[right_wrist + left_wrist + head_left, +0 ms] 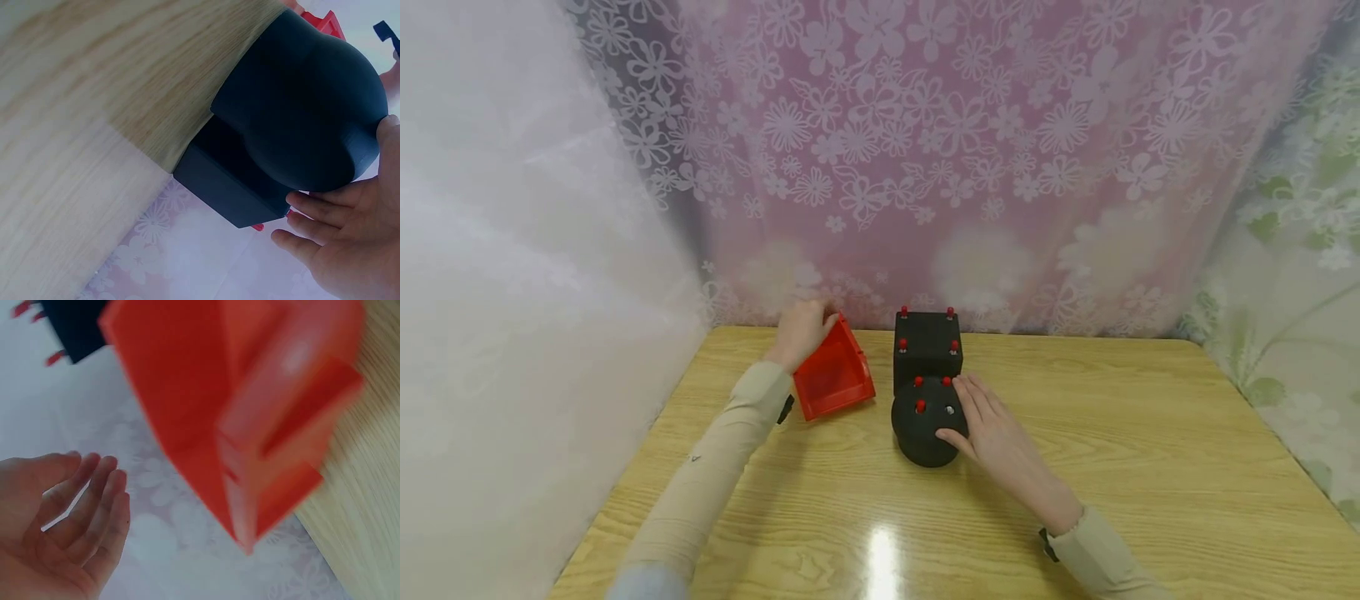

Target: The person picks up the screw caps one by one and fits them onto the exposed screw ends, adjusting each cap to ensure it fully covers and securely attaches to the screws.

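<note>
In the head view, my left hand [801, 333] is by the upper left rim of a red open-topped bin [833, 379]. The left wrist view shows that hand [75, 519] loosely bent, with a gap between it and the blurred, tilted bin [181, 381]. My right hand [1003, 446] touches the right side of a rounded black block [925, 446], thumb and fingers extended. On its top are three red caps [921, 407] and one bare metal post [951, 410]. In the right wrist view, the fingertips [300, 200] lie along the block's edge.
Directly behind the rounded block stands a square black block [928, 329] with several red-capped posts. Both sit on a wooden table [1075, 417]. A flowered pink curtain [925, 167] hangs at the table's back edge, and pale sheets flank both sides.
</note>
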`<state>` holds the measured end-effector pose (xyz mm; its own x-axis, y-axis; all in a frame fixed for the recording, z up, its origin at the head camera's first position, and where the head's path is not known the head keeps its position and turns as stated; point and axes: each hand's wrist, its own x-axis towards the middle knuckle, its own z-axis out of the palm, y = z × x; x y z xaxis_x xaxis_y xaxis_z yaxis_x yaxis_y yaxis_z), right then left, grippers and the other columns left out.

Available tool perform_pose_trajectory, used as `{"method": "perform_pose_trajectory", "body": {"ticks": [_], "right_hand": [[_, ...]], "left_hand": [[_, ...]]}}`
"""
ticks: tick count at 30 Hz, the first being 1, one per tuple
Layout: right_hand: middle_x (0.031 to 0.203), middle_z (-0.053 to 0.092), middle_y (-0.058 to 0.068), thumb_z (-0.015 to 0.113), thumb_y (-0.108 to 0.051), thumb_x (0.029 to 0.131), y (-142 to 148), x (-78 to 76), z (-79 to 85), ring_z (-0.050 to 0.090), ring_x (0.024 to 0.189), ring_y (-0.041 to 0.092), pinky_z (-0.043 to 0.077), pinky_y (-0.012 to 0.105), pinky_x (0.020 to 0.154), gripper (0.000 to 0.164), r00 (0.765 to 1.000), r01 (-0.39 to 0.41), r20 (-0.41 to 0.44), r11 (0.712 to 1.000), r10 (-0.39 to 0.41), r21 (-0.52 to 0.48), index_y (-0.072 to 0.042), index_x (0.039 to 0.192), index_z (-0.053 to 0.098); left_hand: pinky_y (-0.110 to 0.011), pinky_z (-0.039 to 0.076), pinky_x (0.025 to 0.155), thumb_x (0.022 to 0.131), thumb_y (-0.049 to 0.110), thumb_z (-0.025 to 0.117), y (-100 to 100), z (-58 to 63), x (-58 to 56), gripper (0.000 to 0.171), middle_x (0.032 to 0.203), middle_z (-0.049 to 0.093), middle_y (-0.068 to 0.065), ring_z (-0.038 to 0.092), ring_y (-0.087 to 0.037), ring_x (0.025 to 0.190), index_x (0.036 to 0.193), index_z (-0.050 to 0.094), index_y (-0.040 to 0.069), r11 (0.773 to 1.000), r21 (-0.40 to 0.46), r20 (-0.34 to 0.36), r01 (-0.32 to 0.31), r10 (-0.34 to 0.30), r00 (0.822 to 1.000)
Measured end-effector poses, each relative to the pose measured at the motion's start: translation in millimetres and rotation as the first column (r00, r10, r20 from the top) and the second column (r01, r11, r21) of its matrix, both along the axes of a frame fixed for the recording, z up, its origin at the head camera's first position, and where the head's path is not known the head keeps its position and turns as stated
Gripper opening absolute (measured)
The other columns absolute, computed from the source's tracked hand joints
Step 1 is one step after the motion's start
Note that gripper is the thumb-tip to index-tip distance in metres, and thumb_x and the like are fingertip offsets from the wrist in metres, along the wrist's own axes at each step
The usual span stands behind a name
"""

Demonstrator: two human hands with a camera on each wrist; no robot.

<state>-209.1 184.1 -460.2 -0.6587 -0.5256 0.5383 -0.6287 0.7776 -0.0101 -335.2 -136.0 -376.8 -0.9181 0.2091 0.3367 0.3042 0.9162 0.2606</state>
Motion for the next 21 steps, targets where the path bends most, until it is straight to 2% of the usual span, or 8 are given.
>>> {"method": "perform_pose_trajectory", "body": {"ticks": [4,7,10,12,14,18,21], "right_hand": [[0.146,0.05,0.028,0.033,-0.063,0.101,0,0.0,0.4,0.046,0.139,0.041,0.042,0.051,0.111,0.088,1.0,0.007,0.006,1.0,-0.007,0.009,0.011,0.147,0.044],[0.148,0.049,0.028,0.038,-0.063,0.101,1,0.4,0.7,0.043,0.141,0.04,0.041,0.051,0.112,0.087,0.999,0.018,0.033,1.0,-0.019,0.021,0.01,0.148,0.042],[0.15,0.047,0.027,0.046,-0.06,0.099,0,0.5,1.4,0.041,0.143,0.039,0.04,0.05,0.113,0.086,0.997,0.031,0.064,0.999,-0.033,0.04,0.01,0.15,0.04],[0.151,0.046,0.027,0.047,-0.06,0.099,0,0.8,2.4,0.04,0.144,0.039,0.038,0.05,0.115,0.087,0.995,0.035,0.086,0.998,-0.039,0.048,0.009,0.151,0.039],[0.152,0.045,0.027,0.042,-0.062,0.1,0,0.7,2.0,0.039,0.145,0.039,0.038,0.05,0.115,0.087,0.994,0.037,0.097,0.998,-0.042,0.054,0.009,0.151,0.038],[0.151,0.046,0.027,0.029,-0.066,0.1,1,0.3,0.0,0.04,0.144,0.039,0.039,0.05,0.114,0.091,0.996,0.031,0.084,0.999,-0.035,0.045,0.009,0.151,0.039],[0.149,0.047,0.027,0.032,-0.065,0.1,1,-0.1,-1.3,0.041,0.143,0.039,0.04,0.051,0.113,0.09,0.998,0.028,0.06,0.999,-0.03,0.032,0.01,0.149,0.04]], "left_hand": [[-0.037,0.06,0.064,0.097,0.014,0.07,-1,-11.9,-13.9,0.012,0.09,0.074,-0.012,0.07,-0.024,0.073,0.101,0.073,0.003,0.988,-0.154,0.044,-0.001,0.008,0.999],[-0.041,0.061,0.065,0.096,0.011,0.069,-4,-19.9,-20.5,0.013,0.083,0.073,-0.012,0.07,-0.027,0.073,0.088,0.073,0.002,0.971,-0.239,0.079,0.001,0.018,0.997],[-0.045,0.061,0.065,0.097,0.003,0.064,-6,-26.2,-21.8,0.02,0.079,0.071,-0.015,0.07,-0.032,0.073,0.078,0.07,0.002,0.945,-0.327,0.123,0.014,0.028,0.992],[-0.047,0.061,0.065,0.098,-0.002,0.06,-6,-30.0,-20.2,0.023,0.079,0.071,-0.017,0.071,-0.035,0.074,0.077,0.07,0.001,0.923,-0.384,0.148,0.018,0.042,0.988],[-0.045,0.061,0.065,0.098,-0.004,0.059,-6,-34.7,-18.9,0.023,0.08,0.071,-0.018,0.071,-0.035,0.074,0.079,0.071,0.001,0.896,-0.444,0.161,0.02,0.058,0.985],[-0.038,0.06,0.062,0.098,0.002,0.062,-5,-48.3,-22.8,0.022,0.077,0.072,-0.014,0.07,-0.028,0.069,0.081,0.075,0.004,0.818,-0.575,0.166,-0.001,0.118,0.979],[-0.036,0.06,0.072,0.1,0.007,0.062,-3,-56.1,-28.6,0.017,0.083,0.073,-0.01,0.07,-0.026,0.075,0.091,0.077,0.006,0.752,-0.66,0.212,0.01,0.173,0.962]]}}
